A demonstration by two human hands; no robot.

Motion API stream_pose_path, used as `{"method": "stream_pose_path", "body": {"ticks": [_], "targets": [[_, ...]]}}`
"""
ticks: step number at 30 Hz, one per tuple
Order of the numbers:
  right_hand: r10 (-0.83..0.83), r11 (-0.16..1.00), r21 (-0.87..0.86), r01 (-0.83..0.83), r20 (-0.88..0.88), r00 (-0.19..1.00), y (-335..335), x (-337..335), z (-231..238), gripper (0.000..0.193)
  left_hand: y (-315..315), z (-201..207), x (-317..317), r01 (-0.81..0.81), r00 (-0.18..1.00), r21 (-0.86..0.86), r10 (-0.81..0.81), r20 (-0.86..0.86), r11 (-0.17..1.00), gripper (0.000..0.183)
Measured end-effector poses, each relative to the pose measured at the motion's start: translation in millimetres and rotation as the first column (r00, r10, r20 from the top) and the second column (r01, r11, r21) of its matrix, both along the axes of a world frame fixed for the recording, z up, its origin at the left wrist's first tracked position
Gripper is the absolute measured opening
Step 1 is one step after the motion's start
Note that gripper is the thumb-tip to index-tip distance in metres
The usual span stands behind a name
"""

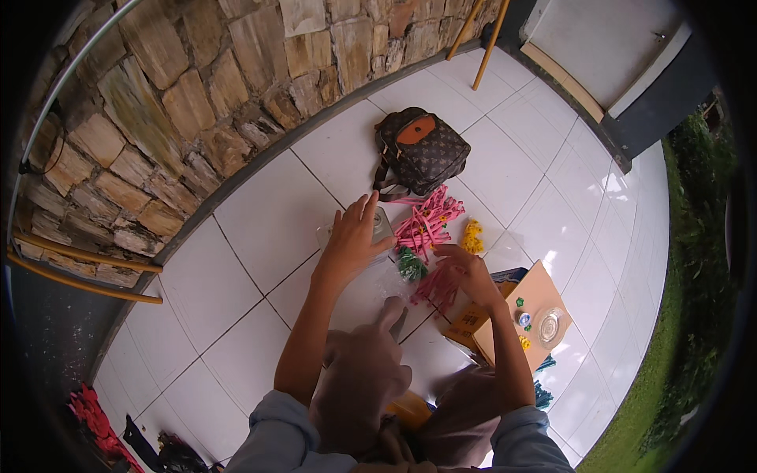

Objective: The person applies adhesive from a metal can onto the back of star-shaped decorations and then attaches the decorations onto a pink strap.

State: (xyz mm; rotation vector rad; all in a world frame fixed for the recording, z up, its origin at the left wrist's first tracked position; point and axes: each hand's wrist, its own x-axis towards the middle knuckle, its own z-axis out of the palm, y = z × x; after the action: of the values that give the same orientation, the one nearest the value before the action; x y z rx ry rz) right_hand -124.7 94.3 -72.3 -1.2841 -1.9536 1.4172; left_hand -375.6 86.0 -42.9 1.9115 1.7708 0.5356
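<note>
My left hand (356, 236) reaches over a clear plastic container (382, 226) on the tiled floor, its fingers stretched and the thumb apart. The hand partly hides the container. To the right, my right hand (470, 276) hovers at a bundle of dull pink strips (438, 288), fingers apart and slightly bent; I see nothing held in them. Between the hands lie a pile of bright pink strips (430, 219) with small yellow and green bits, and a green packet (411, 265). Yellow pieces (472, 236) in clear wrapping sit just beyond my right hand.
A brown patterned backpack (424, 150) stands beyond the pile. At right, a cardboard box (524, 315) carries a round clear dish (550, 327) and small coloured pieces; teal strips (542, 394) lie beside it. A stone wall (197, 102) bounds the left, grass (686, 315) the right.
</note>
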Motion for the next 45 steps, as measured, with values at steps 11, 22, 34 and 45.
{"method": "stream_pose_path", "body": {"ticks": [11, 22, 34, 45], "targets": [[-0.72, 0.676, 0.399, 0.62, 0.176, 0.672, -103, 224, -14, 0.02, -13, -12, 271, 0.586, 0.776, 0.082, -0.587, 0.23, 0.806, 0.048], [-0.574, 0.788, 0.484, 0.381, 0.352, 0.739, -113, 200, -82, 0.063, -15, -101, 344, 0.654, 0.749, -0.048, -0.638, 0.177, 0.755, 0.026], [-0.672, 0.569, 0.392, 0.723, -0.287, 0.683, -59, 162, -17, 0.064, 21, -44, 299, 0.415, 0.779, 0.108, -0.413, 0.472, 0.904, 0.019], [-0.295, 0.756, 0.443, 0.481, -0.425, 0.856, 23, -65, -32, 0.063, 44, -38, 47, -0.055, 0.857, 0.05, 0.021, 0.515, 0.997, 0.019]]}}
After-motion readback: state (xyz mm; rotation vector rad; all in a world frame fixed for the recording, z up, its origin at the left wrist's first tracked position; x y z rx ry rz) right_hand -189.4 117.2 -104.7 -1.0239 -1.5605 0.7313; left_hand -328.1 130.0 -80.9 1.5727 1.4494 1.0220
